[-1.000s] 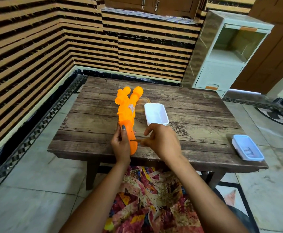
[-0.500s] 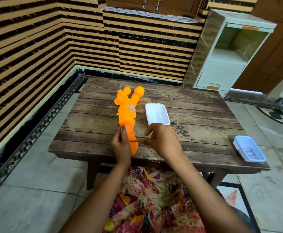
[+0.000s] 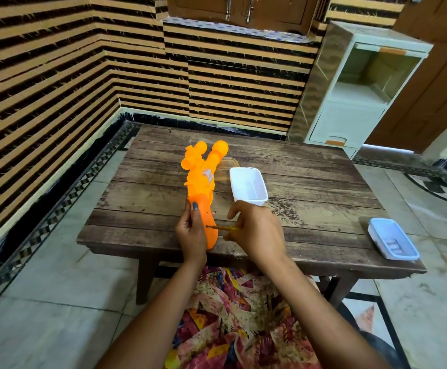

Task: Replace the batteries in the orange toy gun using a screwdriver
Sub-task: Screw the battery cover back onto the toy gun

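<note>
An orange plastic toy gun (image 3: 200, 186) lies on a dark plank-topped wooden table (image 3: 310, 177), muzzle pointing away. The left hand (image 3: 190, 233) grips its handle, the thumb lying on top. The right hand (image 3: 257, 233) pinches a thin yellow-handled screwdriver (image 3: 226, 228), whose tip touches the handle's side. A white rectangular plastic tub (image 3: 247, 186) sits just beside the gun. A pale blue shallow tray (image 3: 384, 230) holding small items lies at the table's right edge.
</note>
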